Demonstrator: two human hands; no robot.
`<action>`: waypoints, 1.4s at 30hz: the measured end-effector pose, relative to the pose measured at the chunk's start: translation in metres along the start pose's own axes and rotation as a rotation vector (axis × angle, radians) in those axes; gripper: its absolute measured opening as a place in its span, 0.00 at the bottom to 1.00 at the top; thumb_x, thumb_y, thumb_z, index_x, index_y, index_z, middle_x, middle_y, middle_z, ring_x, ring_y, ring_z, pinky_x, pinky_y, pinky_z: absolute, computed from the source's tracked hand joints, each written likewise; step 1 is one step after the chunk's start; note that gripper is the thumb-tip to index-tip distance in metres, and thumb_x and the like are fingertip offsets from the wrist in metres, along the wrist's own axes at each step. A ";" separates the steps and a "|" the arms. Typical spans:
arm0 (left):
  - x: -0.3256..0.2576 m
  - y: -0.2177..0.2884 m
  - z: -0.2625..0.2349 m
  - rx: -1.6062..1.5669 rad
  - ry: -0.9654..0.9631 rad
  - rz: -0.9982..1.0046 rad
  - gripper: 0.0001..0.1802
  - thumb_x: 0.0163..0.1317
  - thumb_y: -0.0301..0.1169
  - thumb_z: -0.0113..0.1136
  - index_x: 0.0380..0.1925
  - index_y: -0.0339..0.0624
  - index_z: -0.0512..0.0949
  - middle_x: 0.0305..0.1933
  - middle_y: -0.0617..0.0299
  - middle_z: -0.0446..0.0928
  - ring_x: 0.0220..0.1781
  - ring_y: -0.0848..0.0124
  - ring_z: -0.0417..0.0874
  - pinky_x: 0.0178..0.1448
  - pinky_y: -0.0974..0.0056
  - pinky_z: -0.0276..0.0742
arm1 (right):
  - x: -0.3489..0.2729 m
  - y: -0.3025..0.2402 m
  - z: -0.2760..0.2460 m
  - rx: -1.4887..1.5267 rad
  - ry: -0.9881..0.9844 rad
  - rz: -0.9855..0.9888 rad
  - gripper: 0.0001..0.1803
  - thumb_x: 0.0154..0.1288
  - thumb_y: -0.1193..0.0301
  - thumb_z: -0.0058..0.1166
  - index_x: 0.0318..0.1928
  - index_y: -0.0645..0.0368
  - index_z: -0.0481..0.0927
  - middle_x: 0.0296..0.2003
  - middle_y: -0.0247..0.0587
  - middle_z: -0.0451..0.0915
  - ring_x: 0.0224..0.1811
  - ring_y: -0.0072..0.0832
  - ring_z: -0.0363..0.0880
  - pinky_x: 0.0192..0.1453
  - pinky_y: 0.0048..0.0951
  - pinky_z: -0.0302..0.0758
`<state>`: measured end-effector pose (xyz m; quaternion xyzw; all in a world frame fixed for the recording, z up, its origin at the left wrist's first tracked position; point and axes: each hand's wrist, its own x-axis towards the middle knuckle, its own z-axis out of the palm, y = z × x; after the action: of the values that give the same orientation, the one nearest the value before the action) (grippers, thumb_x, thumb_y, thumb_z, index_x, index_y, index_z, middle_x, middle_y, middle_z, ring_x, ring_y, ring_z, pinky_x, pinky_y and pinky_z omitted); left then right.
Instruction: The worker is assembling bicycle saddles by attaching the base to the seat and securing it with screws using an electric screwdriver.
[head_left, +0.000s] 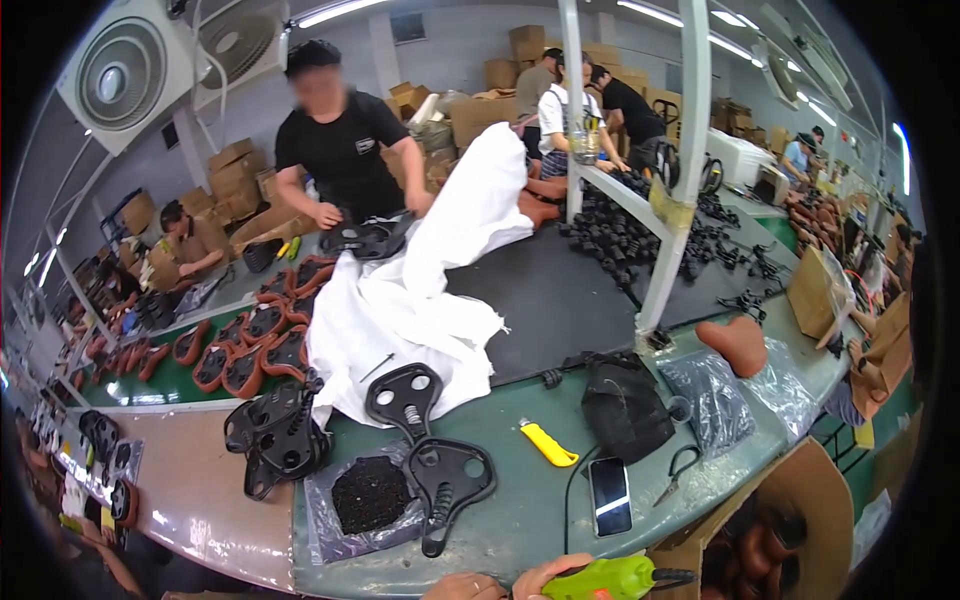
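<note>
At the lower edge of the picture, my right hand (547, 573) grips a lime-green hand tool (612, 578) with a black cord or tip at its right end. My left hand (466, 587) is just left of it, mostly cut off, so its fingers and anything in them are hidden. Beyond my hands, a black plastic saddle base (450, 488) lies on the green bench, overlapping a second saddle base (403, 395). Beside them is an opened plastic bag of small black parts (370, 495). More black saddle bases (280, 437) are stacked to the left.
A yellow utility knife (548, 443), a phone (610, 495), scissors (682, 472) and a black pouch (625, 408) lie right of centre. A white sack (400, 325) covers the middle. A brown saddle (735, 345) rests on bagged parts. A co-worker (350, 160) stands opposite; a carton (820, 480) holds brown saddles.
</note>
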<state>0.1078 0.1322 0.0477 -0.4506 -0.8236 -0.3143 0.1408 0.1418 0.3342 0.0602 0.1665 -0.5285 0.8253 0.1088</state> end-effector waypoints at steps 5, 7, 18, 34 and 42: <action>0.001 0.004 0.000 -0.183 -0.008 -0.117 0.10 0.68 0.34 0.69 0.38 0.38 0.82 0.35 0.50 0.81 0.38 0.50 0.84 0.43 0.49 0.80 | -0.002 0.009 -0.001 0.283 -0.040 -0.002 0.28 0.71 0.82 0.62 0.62 0.47 0.62 0.34 0.41 0.75 0.32 0.33 0.75 0.41 0.35 0.77; 0.017 -0.010 -0.019 -0.128 -0.049 -0.158 0.13 0.67 0.35 0.68 0.43 0.37 0.83 0.41 0.48 0.82 0.44 0.49 0.86 0.49 0.49 0.82 | -0.007 0.010 -0.008 0.203 -0.017 0.025 0.25 0.71 0.82 0.62 0.60 0.49 0.65 0.34 0.40 0.76 0.33 0.33 0.76 0.41 0.36 0.78; 0.041 -0.169 -0.024 0.358 0.136 -0.849 0.40 0.64 0.38 0.72 0.71 0.33 0.68 0.44 0.39 0.85 0.47 0.41 0.86 0.56 0.44 0.78 | -0.010 0.003 -0.024 0.143 0.107 -0.015 0.24 0.70 0.80 0.67 0.58 0.49 0.68 0.36 0.40 0.78 0.34 0.32 0.77 0.42 0.40 0.79; 0.122 -0.280 -0.057 0.265 0.205 -1.357 0.57 0.61 0.57 0.70 0.79 0.34 0.55 0.61 0.32 0.82 0.63 0.37 0.85 0.66 0.43 0.79 | -0.025 0.001 -0.043 0.040 0.151 0.043 0.23 0.69 0.76 0.70 0.58 0.48 0.72 0.37 0.38 0.79 0.38 0.33 0.78 0.46 0.39 0.79; 0.113 -0.294 -0.043 -0.367 0.539 -1.387 0.54 0.59 0.48 0.74 0.77 0.33 0.57 0.59 0.32 0.83 0.60 0.38 0.86 0.67 0.43 0.80 | -0.041 0.009 -0.063 -0.003 0.198 -0.007 0.26 0.72 0.75 0.68 0.63 0.46 0.69 0.37 0.41 0.79 0.35 0.35 0.78 0.46 0.41 0.79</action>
<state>-0.2017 0.0621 0.0236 0.2458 -0.7896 -0.5614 0.0303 0.1657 0.3878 0.0122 0.0861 -0.5157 0.8366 0.1637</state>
